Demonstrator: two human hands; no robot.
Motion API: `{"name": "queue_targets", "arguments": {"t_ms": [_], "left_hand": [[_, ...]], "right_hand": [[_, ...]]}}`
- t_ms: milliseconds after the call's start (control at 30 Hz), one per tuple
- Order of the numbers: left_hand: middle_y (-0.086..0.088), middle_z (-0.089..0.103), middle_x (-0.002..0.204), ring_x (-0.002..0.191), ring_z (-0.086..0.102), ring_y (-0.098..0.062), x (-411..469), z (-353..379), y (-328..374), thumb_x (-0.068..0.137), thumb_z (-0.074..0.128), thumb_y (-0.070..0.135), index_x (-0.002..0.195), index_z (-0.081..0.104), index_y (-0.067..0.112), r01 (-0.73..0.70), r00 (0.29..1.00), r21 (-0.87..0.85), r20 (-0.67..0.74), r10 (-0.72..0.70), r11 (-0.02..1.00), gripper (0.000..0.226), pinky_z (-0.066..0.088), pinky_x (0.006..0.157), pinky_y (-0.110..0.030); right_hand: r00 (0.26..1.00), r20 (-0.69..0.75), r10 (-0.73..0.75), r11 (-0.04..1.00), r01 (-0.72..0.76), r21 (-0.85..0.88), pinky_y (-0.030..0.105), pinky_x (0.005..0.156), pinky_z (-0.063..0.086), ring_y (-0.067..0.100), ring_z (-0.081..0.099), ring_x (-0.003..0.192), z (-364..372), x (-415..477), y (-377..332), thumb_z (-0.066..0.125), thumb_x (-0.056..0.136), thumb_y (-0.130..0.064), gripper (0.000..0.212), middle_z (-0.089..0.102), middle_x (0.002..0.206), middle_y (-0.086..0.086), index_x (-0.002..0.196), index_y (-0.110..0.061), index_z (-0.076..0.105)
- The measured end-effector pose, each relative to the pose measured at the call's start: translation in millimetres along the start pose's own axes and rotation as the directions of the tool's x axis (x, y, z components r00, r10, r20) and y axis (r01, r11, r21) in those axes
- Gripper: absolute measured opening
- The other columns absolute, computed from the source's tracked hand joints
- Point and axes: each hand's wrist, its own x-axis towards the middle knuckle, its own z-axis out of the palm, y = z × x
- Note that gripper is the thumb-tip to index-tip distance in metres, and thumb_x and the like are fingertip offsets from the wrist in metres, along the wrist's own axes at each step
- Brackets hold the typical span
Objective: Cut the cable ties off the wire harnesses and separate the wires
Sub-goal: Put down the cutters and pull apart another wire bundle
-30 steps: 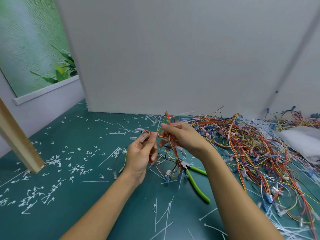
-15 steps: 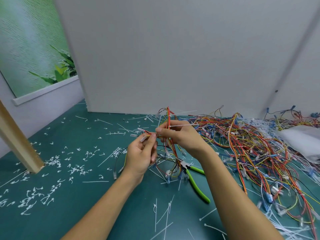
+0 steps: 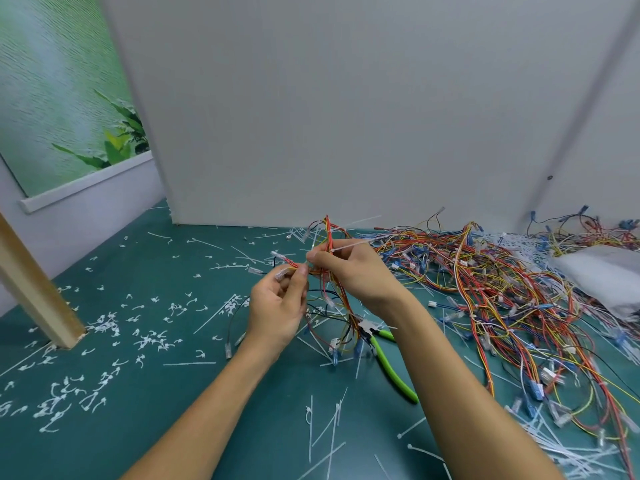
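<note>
Head view: over the bench (image 3: pixel 173 393) middle, a wire harness (image 3: pixel 332 306) hangs between the hands. The left hand (image 3: pixel 277 313) pinches a few loose wire ends; the right hand (image 3: pixel 356 275) pinches the bundle at a white cable tie (image 3: pixel 349 244). It looks light, limp and snag-prone; gripping just beside the tie seems best.

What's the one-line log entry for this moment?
left hand: pinches wire harness | right hand: pinches same harness, cable tie sticking out | green cutters: on mat, unheld | stage: separating wires
</note>
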Motion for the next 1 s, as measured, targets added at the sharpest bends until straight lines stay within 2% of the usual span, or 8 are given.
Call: {"name": "queue_targets", "arguments": {"t_ms": [167, 333, 467, 567, 633, 767, 900, 1000], "left_hand": [[0.002, 0.046, 0.057, 0.043, 0.036, -0.010, 0, -2, -6, 0.101, 0.056, 0.018, 0.076, 0.054, 0.008, 0.000, 1.000, 0.038, 0.017, 0.000, 0.999, 0.027, 0.031, 0.039, -0.021], [-0.005, 0.053, 0.058, 0.040, 0.043, -0.014, -2, -2, -16, 0.101, 0.055, 0.026, 0.078, 0.056, 0.003, 0.068, 0.997, 0.002, -0.043, -0.067, 0.998, 0.033, 0.033, 0.038, -0.022], [-0.010, 0.064, 0.062, 0.045, 0.055, -0.018, 1, -3, -12, 0.095, 0.050, 0.028, 0.075, 0.067, 0.009, 0.079, 0.994, -0.147, -0.064, -0.089, 0.986, 0.032, 0.042, 0.039, -0.025], [-0.015, 0.074, 0.082, 0.064, 0.065, -0.018, 3, -6, -9, 0.091, 0.050, 0.033, 0.083, 0.067, 0.004, 0.074, 0.994, -0.195, -0.060, -0.087, 0.978, 0.034, 0.049, 0.045, -0.027], [-0.015, 0.075, 0.087, 0.068, 0.066, -0.016, 3, -6, -9, 0.091, 0.055, 0.037, 0.086, 0.067, 0.002, 0.078, 0.996, -0.186, -0.036, -0.087, 0.979, 0.037, 0.050, 0.048, -0.023], [-0.004, 0.064, 0.070, 0.056, 0.051, -0.013, 4, -7, -7, 0.074, 0.075, 0.054, 0.077, 0.068, 0.013, 0.192, 0.981, -0.149, 0.037, -0.189, 0.970, 0.042, 0.038, 0.047, -0.023], [0.000, 0.049, 0.063, 0.057, 0.041, -0.012, 4, -6, -5, 0.072, 0.079, 0.052, 0.083, 0.075, 0.014, 0.331, 0.941, -0.262, 0.167, -0.295, 0.907, 0.039, 0.035, 0.057, -0.027], [0.002, 0.038, 0.062, 0.056, 0.037, -0.010, 3, -5, -2, 0.071, 0.083, 0.049, 0.085, 0.076, 0.017, 0.389, 0.915, -0.258, 0.216, -0.340, 0.884, 0.036, 0.032, 0.059, -0.028]], "right_hand": [[1.000, 0.026, 0.004, 0.997, -0.002, -0.081, 0.021, 0.073, 0.052, 0.009, 0.065, 0.077, -10, 0, -1, 0.075, 0.093, -0.025, 0.017, 0.075, 0.082, 0.004, 0.087, -0.010, 0.079], [0.990, 0.111, 0.084, 0.993, -0.075, -0.088, 0.034, 0.075, 0.053, 0.014, 0.071, 0.080, -30, -1, -8, 0.064, 0.099, -0.044, 0.040, 0.077, 0.088, 0.010, 0.093, -0.008, 0.080], [0.986, 0.152, 0.069, 0.994, -0.056, -0.090, 0.022, 0.066, 0.055, 0.017, 0.074, 0.079, -53, -7, -11, 0.072, 0.095, -0.031, 0.022, 0.077, 0.085, 0.010, 0.091, -0.010, 0.077], [0.984, 0.163, 0.071, 0.993, -0.055, -0.100, 0.022, 0.067, 0.056, 0.015, 0.071, 0.074, -55, -7, -10, 0.077, 0.091, -0.024, 0.021, 0.076, 0.081, 0.009, 0.096, -0.003, 0.076], [0.977, 0.200, 0.076, 0.987, -0.046, -0.151, 0.024, 0.067, 0.055, 0.013, 0.068, 0.070, -51, -7, -10, 0.078, 0.091, -0.022, 0.022, 0.075, 0.079, 0.008, 0.096, -0.001, 0.076], [0.946, 0.307, 0.109, 0.969, -0.033, -0.244, 0.027, 0.065, 0.055, 0.015, 0.065, 0.069, -39, -8, -10, 0.074, 0.094, -0.019, 0.022, 0.070, 0.074, 0.007, 0.097, 0.003, 0.074], [0.920, 0.358, 0.162, 0.960, -0.063, -0.272, 0.025, 0.059, 0.049, 0.015, 0.056, 0.063, -36, -9, -12, 0.070, 0.097, -0.017, 0.020, 0.060, 0.067, 0.004, 0.094, 0.003, 0.068], [0.902, 0.399, 0.163, 0.974, -0.084, -0.208, 0.025, 0.057, 0.044, 0.014, 0.049, 0.058, -37, -12, -12, 0.069, 0.098, -0.018, 0.022, 0.052, 0.064, 0.001, 0.093, 0.003, 0.064]]}}
